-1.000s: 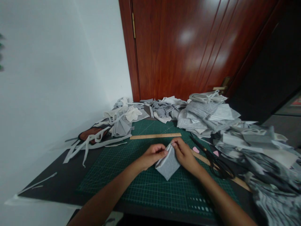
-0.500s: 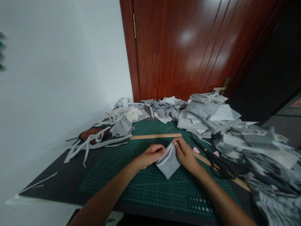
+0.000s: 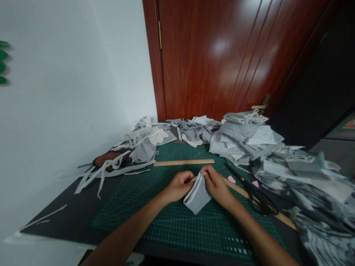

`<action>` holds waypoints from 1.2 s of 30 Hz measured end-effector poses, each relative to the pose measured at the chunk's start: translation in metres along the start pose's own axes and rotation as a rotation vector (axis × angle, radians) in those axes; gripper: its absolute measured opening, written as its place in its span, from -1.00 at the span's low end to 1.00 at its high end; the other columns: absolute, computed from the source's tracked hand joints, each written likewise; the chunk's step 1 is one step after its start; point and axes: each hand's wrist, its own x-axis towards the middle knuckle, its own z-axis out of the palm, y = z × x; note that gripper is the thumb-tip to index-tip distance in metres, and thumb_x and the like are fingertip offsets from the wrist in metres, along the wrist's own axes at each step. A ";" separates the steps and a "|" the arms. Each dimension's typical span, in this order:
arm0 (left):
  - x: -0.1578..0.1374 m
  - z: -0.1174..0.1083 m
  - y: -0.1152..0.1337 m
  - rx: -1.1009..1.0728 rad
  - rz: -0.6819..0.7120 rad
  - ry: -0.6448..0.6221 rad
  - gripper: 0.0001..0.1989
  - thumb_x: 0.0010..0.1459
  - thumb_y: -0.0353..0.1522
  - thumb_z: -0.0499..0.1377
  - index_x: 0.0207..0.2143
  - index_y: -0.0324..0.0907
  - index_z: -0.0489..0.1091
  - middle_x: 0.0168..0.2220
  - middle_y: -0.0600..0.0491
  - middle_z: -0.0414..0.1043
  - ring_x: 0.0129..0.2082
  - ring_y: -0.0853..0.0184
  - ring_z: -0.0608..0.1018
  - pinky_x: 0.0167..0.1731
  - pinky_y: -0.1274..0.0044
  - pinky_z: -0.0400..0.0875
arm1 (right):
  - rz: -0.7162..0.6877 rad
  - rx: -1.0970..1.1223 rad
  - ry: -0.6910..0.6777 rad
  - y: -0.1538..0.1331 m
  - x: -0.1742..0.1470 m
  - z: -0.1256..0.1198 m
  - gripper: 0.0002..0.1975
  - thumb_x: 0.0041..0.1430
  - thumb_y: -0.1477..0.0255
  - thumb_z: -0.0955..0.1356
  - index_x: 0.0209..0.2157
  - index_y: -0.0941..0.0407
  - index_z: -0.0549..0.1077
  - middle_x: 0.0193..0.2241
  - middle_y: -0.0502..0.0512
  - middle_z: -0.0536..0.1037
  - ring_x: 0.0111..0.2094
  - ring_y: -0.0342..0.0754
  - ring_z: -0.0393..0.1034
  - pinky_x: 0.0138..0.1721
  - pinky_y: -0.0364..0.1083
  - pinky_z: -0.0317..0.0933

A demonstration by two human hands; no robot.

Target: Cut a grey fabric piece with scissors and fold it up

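A small folded piece of grey fabric (image 3: 198, 196) with a pale edge is held up over the green cutting mat (image 3: 166, 218). My left hand (image 3: 181, 184) is closed, pinching its upper left edge with thumb and fingers. At the top corner my right hand (image 3: 215, 183) grips the cloth between thumb and fingertips. The fabric's lower corner hangs down between both hands, just above or against the mat; which of these I cannot tell. Some of the fingertips are hidden behind the cloth.
A short wooden ruler (image 3: 184, 162) lies beyond my hands. Black scissors (image 3: 251, 190) rest across a longer wooden ruler (image 3: 285, 220) at right, near pink chalk pieces (image 3: 231, 179). Fabric piles (image 3: 246, 136) line the back and right; pale strips (image 3: 104, 170) lie at left. A wall and door stand behind.
The fabric has turned a little between my fingers, so its pale folded edge now faces left more plainly. My left hand has shifted slightly along that edge. The camera view has tilted slightly.
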 end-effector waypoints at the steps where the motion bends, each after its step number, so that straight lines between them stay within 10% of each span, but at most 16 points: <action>1: 0.000 0.000 0.002 -0.002 0.016 0.015 -0.68 0.11 -0.15 0.26 -0.45 -0.22 0.33 -0.49 0.15 0.27 -0.45 0.42 0.31 -0.42 0.58 0.18 | 0.004 -0.001 0.006 0.001 0.000 0.000 -0.85 0.41 0.37 0.18 -0.25 0.03 0.32 -0.46 -0.03 0.45 -0.44 -0.03 0.38 -0.38 -0.10 0.20; 8: -0.002 -0.001 0.009 -0.179 0.056 0.054 -0.65 0.14 -0.11 0.26 -0.24 -0.14 0.25 -0.44 0.18 0.31 -0.47 0.43 0.33 -0.42 0.59 0.17 | 0.009 -0.037 0.129 0.005 0.003 0.001 -0.84 0.40 0.38 0.18 -0.30 0.04 0.30 -0.49 -0.04 0.41 -0.46 -0.03 0.35 -0.39 -0.10 0.20; 25: -0.003 -0.005 0.006 0.062 0.022 -0.004 -0.51 0.04 0.03 0.31 -0.43 -0.28 0.50 -0.46 0.08 0.35 -0.48 0.41 0.33 -0.47 0.56 0.16 | 0.011 -0.087 0.083 -0.001 -0.004 0.008 -0.85 0.41 0.39 0.18 -0.26 0.04 0.32 -0.50 -0.03 0.43 -0.49 -0.02 0.36 -0.42 -0.09 0.16; 29: -0.006 -0.002 0.005 0.279 0.120 0.049 -0.57 -0.15 -0.08 0.47 -0.43 -0.26 0.52 -0.43 0.11 0.30 -0.48 0.44 0.30 -0.51 0.58 0.10 | 0.003 -0.140 0.110 -0.003 -0.006 0.011 -0.86 0.40 0.42 0.17 -0.24 0.06 0.32 -0.49 -0.01 0.46 -0.50 -0.02 0.38 -0.42 -0.10 0.17; 36: -0.003 0.000 0.003 0.237 0.094 0.119 -0.78 0.07 -0.26 0.29 -0.51 -0.24 0.47 -0.50 0.10 0.34 -0.47 0.40 0.38 -0.45 0.57 0.18 | -0.087 -0.254 0.076 -0.001 -0.010 0.014 -0.85 0.36 0.51 0.17 -0.21 0.07 0.34 -0.40 0.09 0.56 -0.41 0.03 0.49 -0.36 -0.09 0.22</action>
